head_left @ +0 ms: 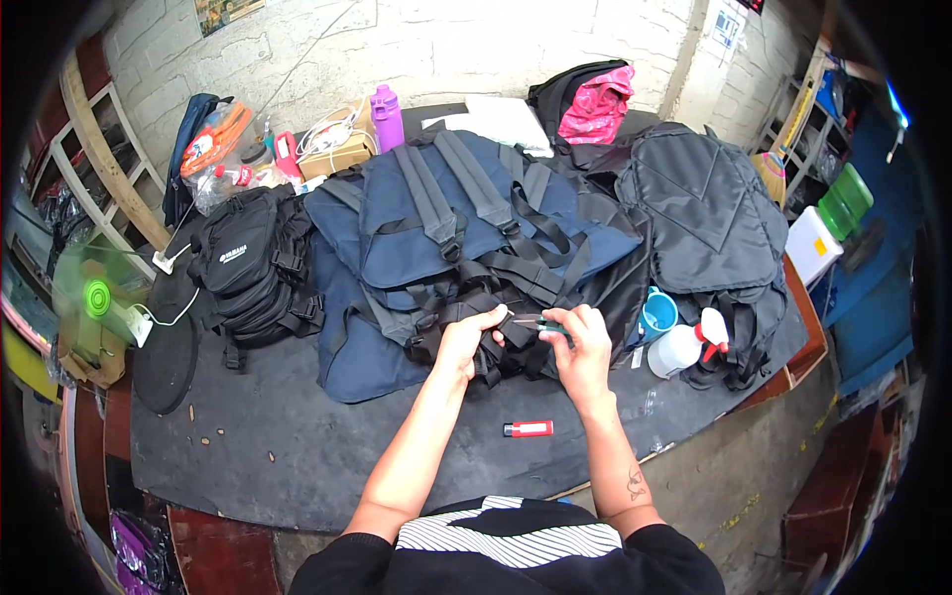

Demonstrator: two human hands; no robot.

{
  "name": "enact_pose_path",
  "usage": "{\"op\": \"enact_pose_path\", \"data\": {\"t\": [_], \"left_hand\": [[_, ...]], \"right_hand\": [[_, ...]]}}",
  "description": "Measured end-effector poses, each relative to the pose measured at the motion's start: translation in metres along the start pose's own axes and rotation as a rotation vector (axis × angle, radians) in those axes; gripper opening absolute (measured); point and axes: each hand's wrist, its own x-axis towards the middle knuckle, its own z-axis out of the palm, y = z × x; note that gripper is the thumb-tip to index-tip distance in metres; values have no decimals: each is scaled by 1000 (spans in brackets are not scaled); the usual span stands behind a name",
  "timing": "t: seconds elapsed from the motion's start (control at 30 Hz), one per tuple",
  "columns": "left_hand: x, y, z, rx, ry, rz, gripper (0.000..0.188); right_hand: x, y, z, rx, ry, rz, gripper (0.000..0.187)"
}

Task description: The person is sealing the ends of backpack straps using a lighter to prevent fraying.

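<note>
My left hand (464, 337) is closed on a bunched black webbing strap (484, 363) at the near edge of a navy backpack (407, 223). Just to its right, my right hand (583, 347) pinches a small slim tool (545, 324) with a metal tip and a green part. The tool's tip points left, close to the strap; whether it touches cannot be seen. The backpack lies flat with its grey shoulder straps up, on top of other dark bags. A red lighter (528, 429) with a black end lies on the table between my forearms.
A black bag (260, 263) stands at left, a black quilted backpack (706, 208) at right. Near my right hand are a white spray bottle (676, 351) with a red trigger and a blue cup (657, 311). A purple bottle (387, 119) stands behind; a green fan (97, 297) is far left.
</note>
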Motion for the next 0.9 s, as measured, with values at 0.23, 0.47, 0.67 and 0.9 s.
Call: {"op": "enact_pose_path", "data": {"t": [0.23,0.47,0.67,0.9], "left_hand": [[-1,5,-2,-17,12,-84,16],[-3,6,4,-46,33,-33,15],[0,3,-3,-43,4,-64,13],[3,3,-5,-32,-44,-77,15]], "right_hand": [[1,0,6,25,16,24,26],[0,9,11,162,16,82,24],[3,6,13,128,29,41,23],[1,0,18,768,115,495,32]]}}
